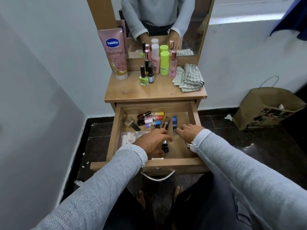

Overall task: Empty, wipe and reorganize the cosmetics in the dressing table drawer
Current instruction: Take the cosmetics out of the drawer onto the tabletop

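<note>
On the left of the tabletop [132, 90] a pink Vaseline tube [114, 53] stands upright on its cap. Beside it, to the right, stands a green nail polish bottle [143, 77], then a pink bottle [155, 58], a green-capped bottle [164, 63] and a slim pink spray bottle [173, 63], all in front of the mirror [159, 22]. A checked cloth [189, 78] lies folded at the right end.

Below, the drawer [114, 130] is pulled out. At its left side lies a gold nail polish bottle [130, 122], then a row of small lip balm tubes [152, 119]. The left hand [151, 142] reaches into the drawer and its fingers curl around a small dark bottle [165, 146]. Next lies a blue tube [174, 122]. The right hand [189, 131] hovers just beside it with loosely spread fingers, holding nothing. On the floor at the far right stands a brown paper bag [265, 108].
</note>
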`<state>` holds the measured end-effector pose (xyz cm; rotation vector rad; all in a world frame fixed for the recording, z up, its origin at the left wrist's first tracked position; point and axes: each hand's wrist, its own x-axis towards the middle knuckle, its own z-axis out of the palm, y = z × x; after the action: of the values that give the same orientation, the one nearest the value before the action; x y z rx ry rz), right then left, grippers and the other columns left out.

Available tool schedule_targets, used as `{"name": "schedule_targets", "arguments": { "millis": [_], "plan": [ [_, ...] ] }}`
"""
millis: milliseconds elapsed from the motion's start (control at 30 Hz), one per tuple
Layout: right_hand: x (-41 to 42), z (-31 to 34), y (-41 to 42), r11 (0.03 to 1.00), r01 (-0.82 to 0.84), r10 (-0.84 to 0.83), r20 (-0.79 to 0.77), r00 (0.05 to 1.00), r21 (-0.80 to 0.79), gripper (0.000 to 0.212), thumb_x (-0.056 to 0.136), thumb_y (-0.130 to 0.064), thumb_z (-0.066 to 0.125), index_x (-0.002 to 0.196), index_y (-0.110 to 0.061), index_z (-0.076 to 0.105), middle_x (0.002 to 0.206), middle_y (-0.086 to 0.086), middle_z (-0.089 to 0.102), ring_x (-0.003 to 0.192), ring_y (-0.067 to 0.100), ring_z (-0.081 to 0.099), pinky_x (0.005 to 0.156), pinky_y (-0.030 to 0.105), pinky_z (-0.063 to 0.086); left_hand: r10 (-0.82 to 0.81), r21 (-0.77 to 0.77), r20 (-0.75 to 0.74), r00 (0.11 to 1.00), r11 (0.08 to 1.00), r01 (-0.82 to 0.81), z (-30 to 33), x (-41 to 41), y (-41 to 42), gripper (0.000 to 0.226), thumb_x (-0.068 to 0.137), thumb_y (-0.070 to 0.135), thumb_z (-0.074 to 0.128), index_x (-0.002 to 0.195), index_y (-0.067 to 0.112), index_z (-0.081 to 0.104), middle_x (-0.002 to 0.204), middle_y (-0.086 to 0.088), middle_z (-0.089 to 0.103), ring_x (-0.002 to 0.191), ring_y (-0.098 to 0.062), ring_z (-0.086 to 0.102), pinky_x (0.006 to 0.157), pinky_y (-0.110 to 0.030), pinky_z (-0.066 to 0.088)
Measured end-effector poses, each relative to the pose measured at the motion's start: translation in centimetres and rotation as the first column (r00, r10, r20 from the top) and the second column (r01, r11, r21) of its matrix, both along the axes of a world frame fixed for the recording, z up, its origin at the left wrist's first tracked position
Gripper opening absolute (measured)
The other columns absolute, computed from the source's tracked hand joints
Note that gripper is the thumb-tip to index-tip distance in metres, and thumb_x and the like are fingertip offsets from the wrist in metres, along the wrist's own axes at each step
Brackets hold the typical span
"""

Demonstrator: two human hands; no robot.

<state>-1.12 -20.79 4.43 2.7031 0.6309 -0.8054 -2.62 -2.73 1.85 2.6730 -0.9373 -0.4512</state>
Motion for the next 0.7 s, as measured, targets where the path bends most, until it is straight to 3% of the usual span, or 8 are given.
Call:
{"name": "schedule_targets", "arguments": {
  "millis": [100, 200, 267, 333, 433, 500, 600, 700],
  "plan": [
    [-0.2, -0.1, -0.3, 0.998, -0.063, 0.063, 0.025, 0.998, 0.004, 0.041, 0.095, -0.019, 0.055, 0.133, -0.013, 0.042, 0.129, 0.015, 0.049, 0.115, 0.030, 0.054, 0.095, 0.039, 0.047, -0.037, 0.069, 0.025, 0.999, 0.997, 0.035, -0.2, 0.2, -0.7, 0.041, 0.087, 0.017, 0.065, 0.127, 0.018, 0.059, 0.135, -0.006, 0.047, 0.121, -0.023, 0.046, 0.098, -0.034, 0.041],
    [-0.1, 0.2, -0.5, 0.998, -0.020, 0.022, -0.029, 0.999, 0.068, 0.042, 0.092, -0.021, 0.060, 0.132, -0.017, 0.046, 0.131, 0.012, 0.047, 0.114, 0.028, 0.053, 0.095, 0.036, 0.046, -0.075, 0.140, 0.070, 0.995, 0.988, 0.064, -0.1, 0.4, -1.2, 0.035, 0.090, 0.019, 0.062, 0.124, 0.017, 0.059, 0.132, -0.007, 0.048, 0.119, -0.025, 0.045, 0.096, -0.037, 0.042],
    [-0.1, 0.9, -0.5, 0.972, 0.083, -0.069, -0.071, 0.995, 0.220, 0.044, 0.088, -0.024, 0.066, 0.129, -0.021, 0.051, 0.130, 0.007, 0.049, 0.113, 0.026, 0.054, 0.092, 0.032, 0.046, -0.094, 0.167, 0.062, 0.994, 0.983, 0.082, 0.2, 0.2, -1.4, 0.037, 0.088, 0.018, 0.066, 0.125, 0.017, 0.059, 0.128, -0.005, 0.048, 0.117, -0.023, 0.045, 0.096, -0.040, 0.045],
    [-0.2, 1.8, -0.9, 0.887, 0.181, -0.158, -0.089, 0.983, 0.425, 0.042, 0.083, -0.028, 0.069, 0.123, -0.025, 0.056, 0.122, 0.003, 0.058, 0.106, 0.021, 0.059, 0.088, 0.031, 0.049, -0.144, 0.198, 0.105, 0.984, 0.973, 0.122, 0.2, 0.1, -1.3, 0.040, 0.086, 0.016, 0.070, 0.125, 0.020, 0.060, 0.125, -0.003, 0.048, 0.115, -0.021, 0.045, 0.093, -0.041, 0.048],
    [0.1, 3.0, -2.1, 0.590, 0.366, -0.272, -0.250, 0.929, 0.720, 0.031, 0.082, -0.040, 0.066, 0.111, -0.030, 0.062, 0.098, -0.002, 0.067, 0.089, 0.017, 0.065, 0.081, 0.032, 0.054, -0.147, 0.170, 0.134, 0.980, 0.978, 0.123, 0.1, 0.1, -0.9, 0.036, 0.089, 0.022, 0.067, 0.125, 0.022, 0.060, 0.126, -0.002, 0.048, 0.113, -0.020, 0.045, 0.092, -0.040, 0.048],
    [0.7, 3.1, -2.7, 0.345, 0.472, -0.315, -0.373, 0.872, 0.811, 0.029, 0.083, -0.043, 0.062, 0.109, -0.030, 0.064, 0.097, 0.000, 0.070, 0.087, 0.018, 0.067, 0.079, 0.032, 0.054, -0.118, 0.126, 0.140, 0.983, 0.987, 0.101, 0.2, 0.2, -0.8, 0.035, 0.091, 0.031, 0.063, 0.124, 0.025, 0.059, 0.127, 0.000, 0.050, 0.111, -0.019, 0.047, 0.091, -0.039, 0.048],
    [1.4, 2.8, -2.6, -0.111, 0.668, -0.272, -0.669, 0.692, 0.736, 0.021, 0.095, -0.025, 0.052, 0.109, -0.014, 0.064, 0.103, 0.012, 0.068, 0.079, 0.024, 0.067, 0.065, 0.028, 0.056, -0.084, 0.107, 0.141, 0.986, 0.992, 0.069, 0.6, 0.5, -0.9, 0.033, 0.093, 0.033, 0.056, 0.123, 0.019, 0.058, 0.124, -0.001, 0.055, 0.108, -0.022, 0.055, 0.090, -0.038, 0.047],
    [1.6, 2.5, -2.3, -0.393, 0.743, -0.136, -0.834, 0.535, 0.541, 0.031, 0.085, -0.025, 0.057, 0.107, -0.005, 0.064, 0.097, 0.014, 0.067, 0.077, 0.021, 0.066, 0.065, 0.027, 0.058, -0.023, 0.081, 0.154, 0.988, 0.997, 0.010, 0.7, 0.7, -0.9, 0.030, 0.094, 0.030, 0.055, 0.119, 0.015, 0.057, 0.118, -0.003, 0.059, 0.102, -0.025, 0.061, 0.087, -0.041, 0.051]
  ]
}}
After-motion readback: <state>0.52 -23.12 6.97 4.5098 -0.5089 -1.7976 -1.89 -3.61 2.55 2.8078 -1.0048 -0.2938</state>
